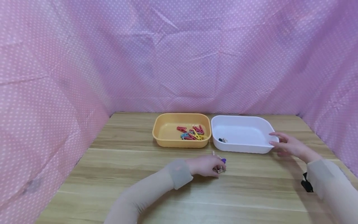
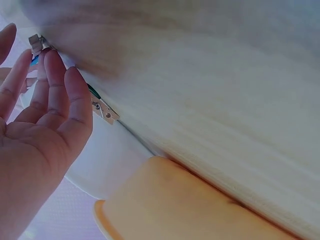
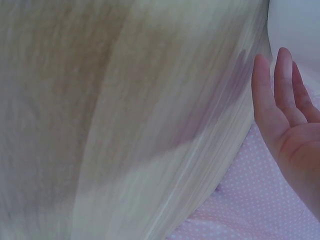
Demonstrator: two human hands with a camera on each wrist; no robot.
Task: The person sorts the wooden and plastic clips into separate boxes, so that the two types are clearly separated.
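Note:
My left hand (image 1: pixel 207 165) reaches over a few small wooden clothespins (image 1: pixel 220 170) on the table, one topped with a purple piece (image 1: pixel 223 161). In the left wrist view its fingers are loosely bent and apart, with one clothespin (image 2: pixel 36 45) just past the fingertips and another clothespin (image 2: pixel 106 111) beside the little finger. At the right end of a white tray (image 1: pixel 243 148), my right hand (image 1: pixel 292 147) rests straight fingers against the rim. Inside that tray, in its near left corner, lies a small dark-and-wood clip (image 1: pixel 222 140).
An orange tray (image 1: pixel 167 143) stands left of the white one and holds several red, blue and yellow plastic clothespins (image 1: pixel 195 134). Both are toward the back of the wooden table (image 1: pixel 126 168). Pink dotted cloth (image 1: pixel 179 62) hangs behind and at the sides.

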